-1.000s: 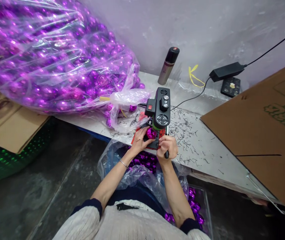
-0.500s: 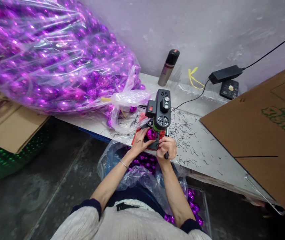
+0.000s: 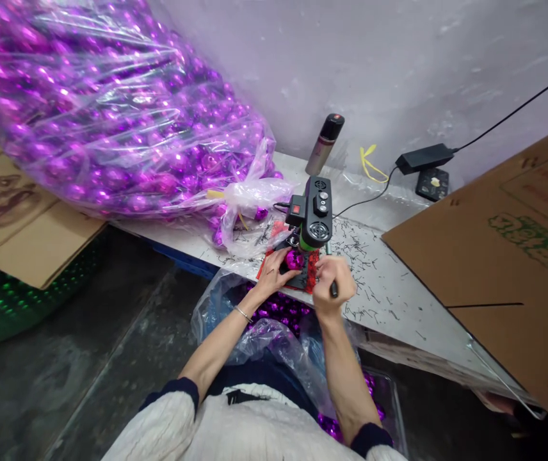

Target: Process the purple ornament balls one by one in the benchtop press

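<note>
A small black bench machine (image 3: 315, 214) with a red switch stands on a red mat (image 3: 310, 279) at the table's front edge. Under its head sits a shiny purple ball (image 3: 294, 258). My left hand (image 3: 274, 274) is curled round the ball, steadying it. My right hand (image 3: 333, 285) is closed on the machine's black lever handle (image 3: 333, 289), just right of the ball.
A huge clear bag of purple balls (image 3: 101, 121) fills the left of the white table (image 3: 399, 301). Another bag of purple balls (image 3: 278, 314) lies open on my lap. A spray can (image 3: 323, 145), power adapter (image 3: 424, 158), yellow tie (image 3: 369, 161), cardboard sheets (image 3: 509, 256) and several scattered dark wire bits surround the machine.
My right hand has shifted slightly right and down with the lever handle. The left hand stays on the purple ball. The camera has tilted a little.
</note>
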Tool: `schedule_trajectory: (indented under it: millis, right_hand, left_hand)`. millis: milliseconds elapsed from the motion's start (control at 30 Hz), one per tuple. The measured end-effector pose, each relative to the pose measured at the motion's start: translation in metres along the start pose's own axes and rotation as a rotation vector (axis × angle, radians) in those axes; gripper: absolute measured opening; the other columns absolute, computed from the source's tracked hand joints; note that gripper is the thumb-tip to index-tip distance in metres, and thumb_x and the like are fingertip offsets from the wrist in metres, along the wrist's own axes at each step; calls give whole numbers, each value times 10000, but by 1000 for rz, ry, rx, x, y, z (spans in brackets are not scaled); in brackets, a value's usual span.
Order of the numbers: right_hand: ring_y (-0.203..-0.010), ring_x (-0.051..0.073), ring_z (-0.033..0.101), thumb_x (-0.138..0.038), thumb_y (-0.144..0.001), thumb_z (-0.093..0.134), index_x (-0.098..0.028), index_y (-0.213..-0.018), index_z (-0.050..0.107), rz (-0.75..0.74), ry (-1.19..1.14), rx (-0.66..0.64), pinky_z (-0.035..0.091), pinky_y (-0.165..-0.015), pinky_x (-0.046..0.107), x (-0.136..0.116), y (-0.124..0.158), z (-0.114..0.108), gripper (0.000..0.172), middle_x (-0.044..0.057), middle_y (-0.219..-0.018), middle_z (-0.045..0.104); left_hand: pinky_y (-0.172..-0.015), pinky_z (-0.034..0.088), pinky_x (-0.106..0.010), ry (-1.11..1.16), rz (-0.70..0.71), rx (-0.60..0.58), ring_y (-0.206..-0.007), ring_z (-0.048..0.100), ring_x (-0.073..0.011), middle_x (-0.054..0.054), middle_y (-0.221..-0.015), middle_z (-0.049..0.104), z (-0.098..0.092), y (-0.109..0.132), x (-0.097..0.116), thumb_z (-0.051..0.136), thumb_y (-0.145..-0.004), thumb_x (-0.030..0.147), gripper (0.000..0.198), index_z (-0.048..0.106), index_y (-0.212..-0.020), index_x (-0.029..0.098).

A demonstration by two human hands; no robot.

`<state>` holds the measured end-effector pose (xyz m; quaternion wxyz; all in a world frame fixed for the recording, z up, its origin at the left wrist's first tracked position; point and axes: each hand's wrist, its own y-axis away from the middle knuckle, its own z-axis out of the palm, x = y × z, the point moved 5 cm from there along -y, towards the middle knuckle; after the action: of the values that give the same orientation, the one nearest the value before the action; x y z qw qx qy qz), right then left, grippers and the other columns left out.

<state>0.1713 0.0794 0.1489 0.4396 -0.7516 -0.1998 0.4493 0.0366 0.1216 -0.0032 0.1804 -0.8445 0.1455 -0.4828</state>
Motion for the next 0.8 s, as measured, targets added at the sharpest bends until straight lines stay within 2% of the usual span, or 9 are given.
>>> schedule_trajectory:
  millis: [133, 267, 333, 400, 467, 533, 600, 700, 800]
  right_hand:
    - [-643, 121, 582, -172, -989, 491, -223, -672, 504, 108, -16, -98, 451, -663, 291, -13, -26, -7, 321, -21, -662, 583]
    - [-684, 121, 600, -111, -971, 482, -220, -719, 527, 37, -24, -75, 457, -673, 280, -10, -13, -6, 279, -15, -705, 600]
    - [-692, 125, 604, -96, -961, 483, -220, -736, 536, 7, -21, -68, 457, -668, 281, -6, -2, -3, 263, -9, -723, 611]
    - [-684, 127, 600, -89, -956, 481, -221, -741, 538, -8, -21, -61, 455, -658, 284, -4, 5, -1, 258, -7, -723, 613]
    - [-675, 129, 596, -89, -953, 481, -222, -733, 536, -15, -19, -51, 452, -650, 287, -3, 7, 0, 262, -5, -720, 613]
    - [-668, 132, 596, -94, -952, 482, -223, -726, 537, -24, -16, -49, 452, -646, 291, -3, 7, 0, 266, -5, -712, 614]
    - [-662, 134, 597, -97, -952, 482, -224, -723, 538, -30, -13, -53, 454, -644, 292, -3, 7, 0, 268, -7, -701, 614]
    - [-654, 133, 595, -96, -950, 483, -225, -721, 539, -41, -5, -50, 455, -638, 289, -4, 7, 0, 268, -8, -694, 615]
    - [-652, 139, 600, -100, -947, 485, -225, -726, 551, -49, 6, -42, 461, -642, 294, -5, 8, 1, 263, -5, -694, 623]
  left_hand:
    - [-1157, 461, -543, -62, 94, -19, -1394, 552, -312, -179, -1462, 579, -11, 32, 12, 622, -975, 465, 673, 381, -1550, 213]
    - [-1177, 411, -610, -183, 225, -191, -1477, 447, -372, -214, -1588, 432, -27, 77, 26, 686, -880, 619, 877, 334, -1586, 236]
    - [-1174, 411, -615, -199, 206, -176, -1489, 424, -385, -225, -1611, 399, -38, 75, 23, 671, -848, 696, 959, 306, -1600, 227]
    - [-1194, 404, -574, -204, 118, -73, -1479, 450, -339, -204, -1576, 465, -52, 46, 13, 560, -965, 596, 767, 332, -1589, 210]
    - [-1226, 377, -526, -232, -57, 69, -1464, 472, -299, -175, -1520, 542, -67, -3, -5, 460, -1040, 430, 522, 468, -1505, 193]
    - [-1232, 363, -504, -221, -349, 173, -1476, 450, -313, -186, -1496, 562, -80, -55, -29, 493, -1026, 332, 431, 564, -1408, 146]
    - [-1200, 387, -489, -36, -657, 222, -1430, 495, -332, -212, -1388, 632, -85, -95, -51, 505, -1017, 243, 313, 657, -1254, 106]
    - [-1082, 499, -481, 139, -775, 226, -1262, 613, -313, -193, -1251, 679, -80, -130, -64, 564, -1011, 258, 247, 686, -1142, 87]
    - [-927, 589, -431, 323, -789, 246, -1076, 676, -228, -105, -1227, 673, -68, -139, -68, 642, -986, 377, 332, 646, -1221, 142]
